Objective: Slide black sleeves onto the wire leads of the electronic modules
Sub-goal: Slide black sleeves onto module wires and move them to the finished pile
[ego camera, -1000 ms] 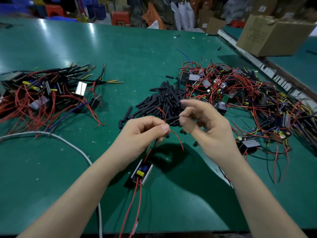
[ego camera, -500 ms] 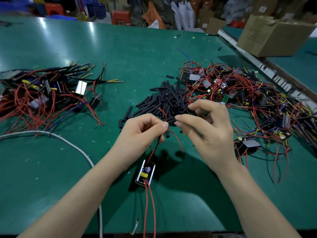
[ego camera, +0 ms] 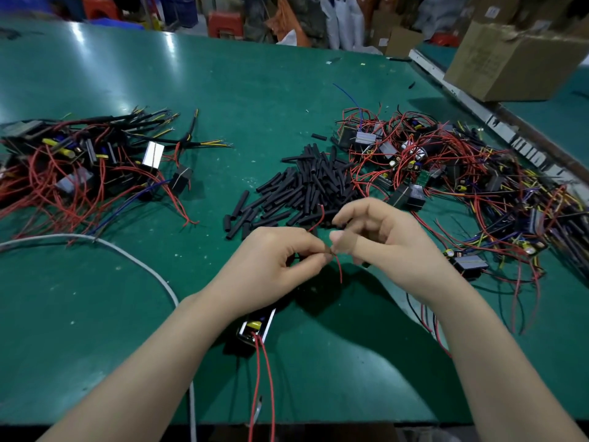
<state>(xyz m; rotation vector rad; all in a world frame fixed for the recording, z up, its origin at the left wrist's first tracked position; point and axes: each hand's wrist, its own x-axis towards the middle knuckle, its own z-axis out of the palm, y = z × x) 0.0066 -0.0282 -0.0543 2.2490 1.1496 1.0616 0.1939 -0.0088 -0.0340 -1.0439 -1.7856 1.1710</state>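
Left grip (ego camera: 274, 263) pinches red lead (ego camera: 338, 266); right grip (ego camera: 379, 237) pinches black sleeve (ego camera: 331, 248), centre frame. Step: threading. Next: likely push sleeve along.

**Electronics assembly workshop with stockroom clutter**

A broad green work table (ego camera: 223, 90) fills the view, the bench of a small factory or assembly shop. On it, left of the heap of black sleeves (ego camera: 306, 189), lies a tangle of finished modules (ego camera: 79, 167) with red leads; right of the heap sprawls a larger unsleeved pile (ego camera: 462, 173). Beyond the table's far edge stand cardboard boxes (ego camera: 513, 59), red plastic stools (ego camera: 224, 23) and white sacks (ego camera: 341, 23), packed close together.
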